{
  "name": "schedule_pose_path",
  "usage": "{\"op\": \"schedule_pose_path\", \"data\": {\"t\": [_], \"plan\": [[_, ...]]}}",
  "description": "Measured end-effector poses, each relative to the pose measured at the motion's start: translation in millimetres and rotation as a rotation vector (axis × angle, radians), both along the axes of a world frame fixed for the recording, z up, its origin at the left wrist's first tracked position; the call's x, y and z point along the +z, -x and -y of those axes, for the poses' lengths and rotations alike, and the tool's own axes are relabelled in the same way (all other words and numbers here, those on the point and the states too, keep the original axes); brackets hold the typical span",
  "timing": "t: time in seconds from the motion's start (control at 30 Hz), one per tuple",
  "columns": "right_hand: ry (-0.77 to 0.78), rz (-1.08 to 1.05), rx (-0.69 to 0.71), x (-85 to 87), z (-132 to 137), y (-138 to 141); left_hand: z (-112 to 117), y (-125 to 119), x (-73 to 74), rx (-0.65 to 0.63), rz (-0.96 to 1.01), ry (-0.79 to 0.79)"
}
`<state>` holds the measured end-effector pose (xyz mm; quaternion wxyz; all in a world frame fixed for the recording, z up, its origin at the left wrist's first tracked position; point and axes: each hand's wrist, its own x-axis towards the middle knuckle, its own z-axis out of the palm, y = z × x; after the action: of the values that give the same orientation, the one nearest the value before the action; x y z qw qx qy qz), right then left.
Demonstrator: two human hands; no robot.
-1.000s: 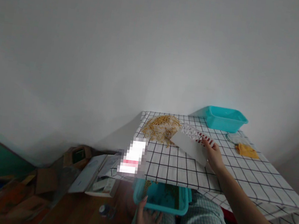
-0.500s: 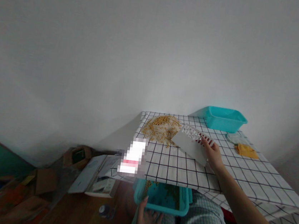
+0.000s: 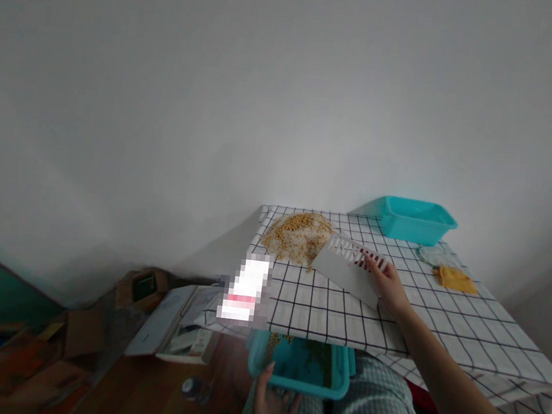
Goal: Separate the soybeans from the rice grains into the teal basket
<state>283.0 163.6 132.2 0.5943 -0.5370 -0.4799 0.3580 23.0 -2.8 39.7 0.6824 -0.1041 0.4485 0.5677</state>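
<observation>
My right hand (image 3: 386, 286) grips a white slotted plastic piece (image 3: 346, 271) by its slotted side. Its exact kind is unclear. The piece is tilted on the checked cloth, its left end touching or very close to the pile of yellow beans (image 3: 297, 236), which is mixed with paler bits. Below the table's front edge, my left hand (image 3: 273, 406) holds a teal plastic basin (image 3: 308, 389) over my lap, thumb at the near rim and fingers against the outer wall. Some yellow beans lie at that basin's far left, with darker green matter at its right.
A second teal basin (image 3: 415, 229) stands at the table's back right. Near it lie a clear plastic bag (image 3: 434, 256) and a yellow cloth-like item (image 3: 456, 279). A blurred-out bright phone-like rectangle (image 3: 247, 287) is at the left edge. Boxes (image 3: 84, 338) and a bottle (image 3: 193, 389) are on the floor.
My right hand has moved slightly left with the white slotted piece, its slotted edge now a little lower and closer to the beans. My left hand and the lower basin stay put.
</observation>
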Motion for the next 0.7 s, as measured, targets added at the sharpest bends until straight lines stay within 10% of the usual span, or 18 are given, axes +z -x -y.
{"op": "schedule_pose_path", "data": {"t": [0.7], "plan": [[0.010,-0.077,0.084,-3.8,1.7,2.8,1.1,1.9,-4.7,-0.041,-0.027,-0.054]]}}
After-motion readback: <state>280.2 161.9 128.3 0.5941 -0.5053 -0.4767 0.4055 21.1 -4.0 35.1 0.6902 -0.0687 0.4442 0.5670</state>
